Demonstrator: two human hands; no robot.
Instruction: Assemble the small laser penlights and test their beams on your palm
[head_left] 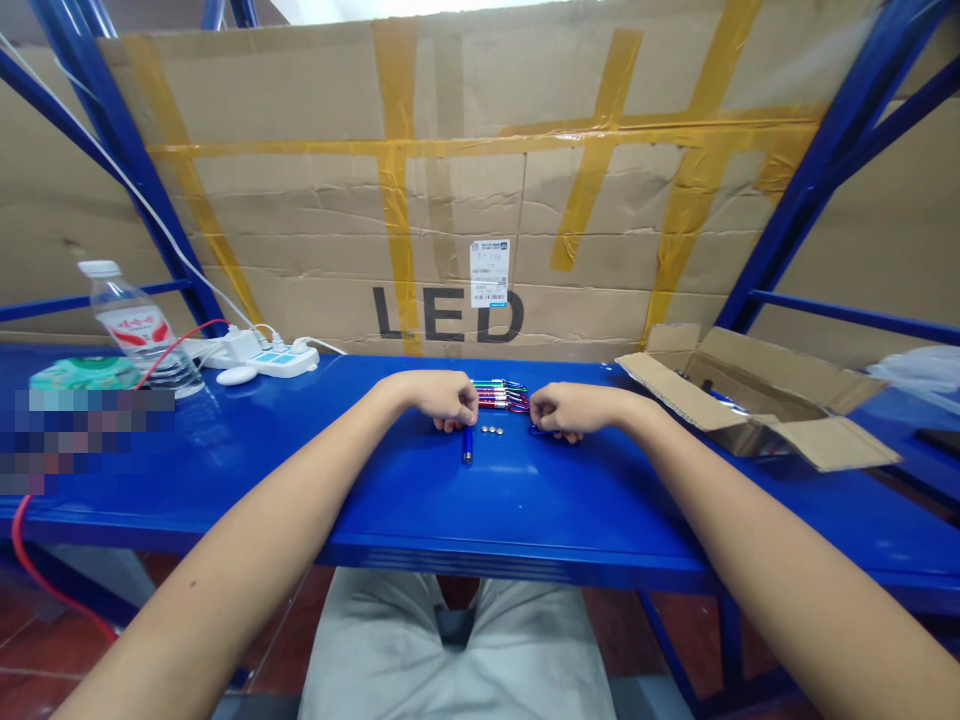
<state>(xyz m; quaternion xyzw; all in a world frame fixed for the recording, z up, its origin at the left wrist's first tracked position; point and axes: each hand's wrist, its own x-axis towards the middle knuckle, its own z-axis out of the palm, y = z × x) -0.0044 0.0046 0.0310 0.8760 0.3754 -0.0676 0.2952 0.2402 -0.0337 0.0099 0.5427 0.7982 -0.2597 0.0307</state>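
Note:
My left hand (451,402) has its fingers closed at the upper end of a slim blue metal tube (468,447), which points toward the table's front edge. My right hand (564,410) is closed too, with a blue loop-shaped clip (535,431) showing at its fingertips. Between the hands lie three small silver button cells (492,431). Just behind them is a row of slim coloured penlights (495,393), in green, purple and red, with clips at their right ends. The fingers partly cover both held pieces.
An open cardboard box (757,400) with dark and blue items stands at right. At left are a water bottle (142,330), a green packet (86,373), and a white power strip (274,358) with cables. A large taped cardboard sheet (315,240) closes off the blue table's (480,510) back.

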